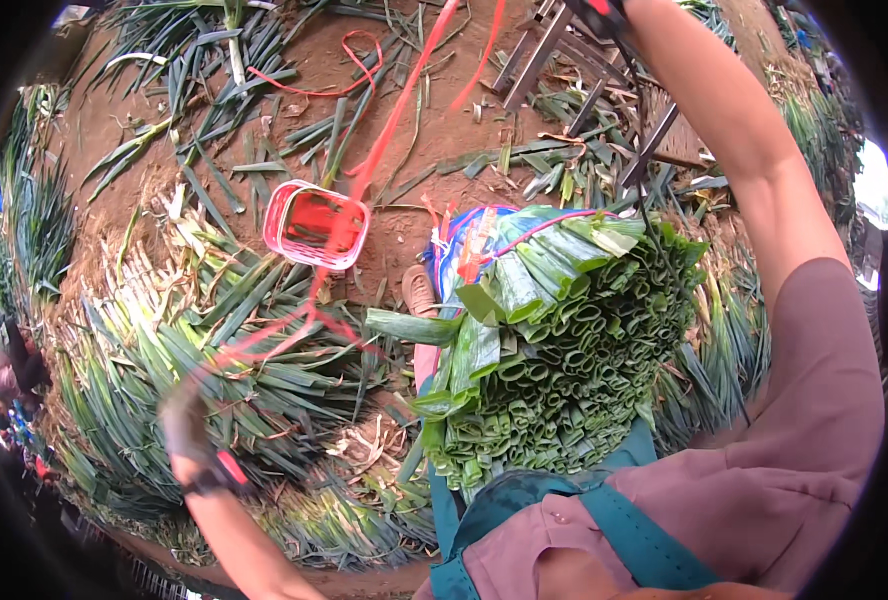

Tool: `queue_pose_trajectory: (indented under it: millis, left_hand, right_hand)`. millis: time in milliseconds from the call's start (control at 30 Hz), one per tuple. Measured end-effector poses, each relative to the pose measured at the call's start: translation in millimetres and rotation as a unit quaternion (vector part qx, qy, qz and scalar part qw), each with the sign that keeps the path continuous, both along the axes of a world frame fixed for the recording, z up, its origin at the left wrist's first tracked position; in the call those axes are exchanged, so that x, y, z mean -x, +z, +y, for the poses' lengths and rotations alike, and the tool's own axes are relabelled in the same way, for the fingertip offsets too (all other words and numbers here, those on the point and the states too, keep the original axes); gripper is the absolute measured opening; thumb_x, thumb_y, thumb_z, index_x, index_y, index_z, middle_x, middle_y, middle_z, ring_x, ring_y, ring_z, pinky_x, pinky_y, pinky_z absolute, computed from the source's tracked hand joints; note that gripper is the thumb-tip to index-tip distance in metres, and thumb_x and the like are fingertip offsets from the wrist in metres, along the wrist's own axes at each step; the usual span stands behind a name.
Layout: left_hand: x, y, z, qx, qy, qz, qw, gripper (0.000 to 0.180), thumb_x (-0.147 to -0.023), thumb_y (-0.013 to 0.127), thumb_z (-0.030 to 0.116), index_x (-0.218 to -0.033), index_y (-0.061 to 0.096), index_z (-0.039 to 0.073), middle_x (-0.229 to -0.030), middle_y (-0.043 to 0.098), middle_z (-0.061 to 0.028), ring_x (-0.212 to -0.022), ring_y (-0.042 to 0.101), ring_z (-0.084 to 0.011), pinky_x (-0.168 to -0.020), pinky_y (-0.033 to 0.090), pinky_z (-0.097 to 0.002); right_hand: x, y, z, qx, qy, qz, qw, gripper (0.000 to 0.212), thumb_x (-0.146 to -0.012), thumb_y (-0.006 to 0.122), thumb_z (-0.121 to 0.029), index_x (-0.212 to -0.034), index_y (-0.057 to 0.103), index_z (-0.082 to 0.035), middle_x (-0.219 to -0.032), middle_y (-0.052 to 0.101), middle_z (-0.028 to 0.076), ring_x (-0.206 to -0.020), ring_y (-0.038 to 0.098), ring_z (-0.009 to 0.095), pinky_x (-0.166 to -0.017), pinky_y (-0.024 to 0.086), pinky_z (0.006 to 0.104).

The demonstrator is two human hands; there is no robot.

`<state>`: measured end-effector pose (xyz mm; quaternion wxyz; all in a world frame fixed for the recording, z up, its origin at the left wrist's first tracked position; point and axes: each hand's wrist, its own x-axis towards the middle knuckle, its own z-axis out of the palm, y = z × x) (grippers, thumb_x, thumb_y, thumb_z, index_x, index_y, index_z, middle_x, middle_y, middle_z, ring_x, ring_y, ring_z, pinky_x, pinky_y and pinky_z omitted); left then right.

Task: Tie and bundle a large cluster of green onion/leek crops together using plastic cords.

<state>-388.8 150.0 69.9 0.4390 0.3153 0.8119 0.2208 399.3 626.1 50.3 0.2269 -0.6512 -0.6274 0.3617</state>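
Observation:
My left hand (186,420) is smeared by motion at the left, over a heap of leeks. A red plastic strip (259,345) runs into it, and the fingers appear closed on the strip. The strip stretches up past a small red-and-white basket (276,228) and leaves the top edge. My right arm (729,110) reaches up to the far right; its hand lies outside the picture. Against my body rests a large leek bundle (574,350), its cut green ends facing me. A pink cord (554,224) crosses its far side, next to a blue-and-white wrapping (461,240).
Leek heaps (224,330) cover the ground on the left, and more leeks (709,350) lie right of the bundle. A wooden frame (554,60) stands at the top right. Loose leaves and red strip pieces (364,40) litter the brown soil. A shoe (419,290) shows beside the bundle.

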Motion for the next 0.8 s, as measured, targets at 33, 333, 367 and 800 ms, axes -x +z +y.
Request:
queue_pose_trajectory:
  millis: [33,333,367,800]
  left_hand:
    - [7,6,42,-0.072,0.044,-0.028,0.996,0.016,-0.084,0.062,0.017,-0.094,0.055,0.005,-0.08,0.05,0.0005,-0.076,0.047,-0.0121,-0.071,0.039,-0.0296]
    - [-178,-96,141,-0.023,-0.197,-0.009,0.98,0.038,-0.087,0.067,0.022,-0.118,0.058,0.001,-0.098,0.063,-0.0064,-0.085,0.058,-0.0134,-0.075,0.047,-0.0284]
    - [-223,-125,110,0.102,-0.241,-0.118,0.958,0.036,-0.088,0.066,0.025,-0.114,0.061,0.001,-0.092,0.064,-0.0053,-0.08,0.058,-0.0121,-0.071,0.047,-0.0282]
    - [-411,-108,45,-0.089,-0.262,-0.274,0.921,0.019,-0.077,0.075,0.011,-0.091,0.069,0.0,-0.079,0.059,-0.0032,-0.071,0.056,-0.0117,-0.065,0.044,-0.0265]
  right_hand:
    - [40,22,2,-0.098,-0.011,-0.003,0.995,0.038,-0.072,0.076,-0.023,-0.102,0.065,-0.002,-0.098,0.065,0.016,-0.09,0.063,0.027,-0.078,0.05,0.0385]
    - [163,45,-156,0.235,0.286,-0.131,0.92,0.036,-0.087,0.062,-0.038,-0.105,0.067,-0.007,-0.092,0.069,0.013,-0.087,0.066,0.027,-0.079,0.051,0.0368]
    - [178,25,-186,0.298,0.351,-0.135,0.877,0.039,-0.088,0.059,-0.04,-0.103,0.067,-0.005,-0.094,0.069,0.013,-0.09,0.066,0.031,-0.077,0.051,0.0384]
    - [186,-59,-291,0.447,0.469,-0.06,0.759,0.03,-0.077,0.072,-0.033,-0.087,0.071,-0.005,-0.075,0.069,0.007,-0.07,0.065,0.017,-0.066,0.05,0.0322]
